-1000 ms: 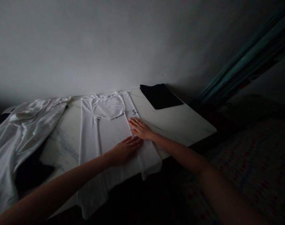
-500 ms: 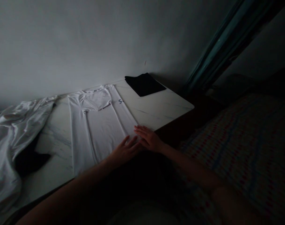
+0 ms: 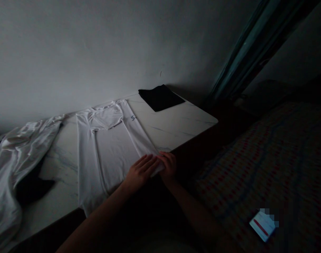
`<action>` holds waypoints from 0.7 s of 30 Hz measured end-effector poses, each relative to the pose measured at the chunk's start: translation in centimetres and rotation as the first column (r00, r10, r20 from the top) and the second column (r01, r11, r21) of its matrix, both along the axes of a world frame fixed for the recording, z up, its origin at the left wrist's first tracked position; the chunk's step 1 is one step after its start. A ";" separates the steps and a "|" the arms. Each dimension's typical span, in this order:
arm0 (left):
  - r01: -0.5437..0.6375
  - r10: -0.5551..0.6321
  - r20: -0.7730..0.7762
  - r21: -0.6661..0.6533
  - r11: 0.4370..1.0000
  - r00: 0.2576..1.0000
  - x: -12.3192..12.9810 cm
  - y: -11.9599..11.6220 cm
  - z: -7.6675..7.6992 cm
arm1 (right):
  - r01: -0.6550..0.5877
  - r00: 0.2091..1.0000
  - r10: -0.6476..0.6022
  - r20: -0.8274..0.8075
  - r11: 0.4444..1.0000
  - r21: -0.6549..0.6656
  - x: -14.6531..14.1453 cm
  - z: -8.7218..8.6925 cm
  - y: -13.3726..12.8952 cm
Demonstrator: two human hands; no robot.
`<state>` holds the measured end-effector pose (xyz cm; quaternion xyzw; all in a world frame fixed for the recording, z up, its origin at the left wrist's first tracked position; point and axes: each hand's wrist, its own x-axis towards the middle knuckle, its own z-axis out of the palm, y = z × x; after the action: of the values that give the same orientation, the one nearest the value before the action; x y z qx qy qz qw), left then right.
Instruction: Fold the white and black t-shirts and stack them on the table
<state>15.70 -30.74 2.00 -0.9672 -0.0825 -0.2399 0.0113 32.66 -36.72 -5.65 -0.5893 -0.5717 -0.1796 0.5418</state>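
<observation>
A white shirt [image 3: 111,151] lies spread on the table with its sides folded inward, its neck end toward the wall and a dark mark on the right fold. My left hand [image 3: 141,170] rests flat on the shirt's near right part, fingers stretched out. Right beside it, my right hand [image 3: 168,166] curls its fingers around the shirt's near right corner at the table edge. The thumb of the right hand is hidden. Along the near edge, the shirt's hem hangs slightly over.
A folded black cloth [image 3: 161,98] lies on the marble-patterned table [image 3: 176,123] near the wall. Crumpled white garments [image 3: 20,147] and a dark cloth [image 3: 33,188] are at the left. A patterned bedspread [image 3: 244,168] with a lit phone-like screen [image 3: 263,225] is at the right.
My right hand has gone from lying flat to curling around the shirt's near corner. The left hand has shifted slightly on the cloth. The lit screen has come into sight.
</observation>
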 end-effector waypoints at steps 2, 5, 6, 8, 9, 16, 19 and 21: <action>0.021 -0.021 -0.010 0.020 1.000 1.000 -0.3 0.1 -0.4 | -0.036 0.999 0.037 0.028 0.999 -0.026 0.9 0.4 -0.2; 0.044 -0.042 -0.046 0.044 0.998 0.998 -0.9 0.2 -1.0 | -0.111 0.987 0.124 0.106 0.987 -0.119 1.9 0.5 -1.3; 0.051 -0.049 -0.058 0.045 0.998 0.997 -1.1 0.2 -1.0 | -0.124 0.982 0.143 0.123 0.981 -0.149 2.2 0.6 -1.8; 0.068 -0.066 -0.074 0.020 0.997 0.995 -1.5 -0.3 -0.9 | -0.160 0.970 0.189 0.155 0.970 -0.181 2.6 1.0 -2.8; 0.077 -0.077 -0.076 -0.008 0.997 0.994 -1.7 -0.5 -0.7 | -0.194 0.960 0.225 0.167 0.963 -0.185 2.8 1.5 -3.3; -0.202 0.188 -0.090 -0.178 0.963 0.978 -0.8 3.9 3.9 | -0.342 0.924 0.379 0.048 0.877 -0.338 2.5 9.2 3.4; -0.575 0.557 -0.172 -0.079 0.814 0.812 1.3 11.1 5.4 | -0.269 0.918 0.380 0.115 0.808 -0.524 0.1 11.5 12.4; -0.615 0.600 -0.191 -0.024 0.788 0.777 2.2 15.6 5.2 | -0.196 0.917 0.370 0.148 0.743 -0.640 -1.3 11.7 17.3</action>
<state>17.88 -15.15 7.22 -0.9055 -0.3989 -0.1345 0.0543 31.38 -19.38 6.08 -0.6083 -0.7494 0.0234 0.2603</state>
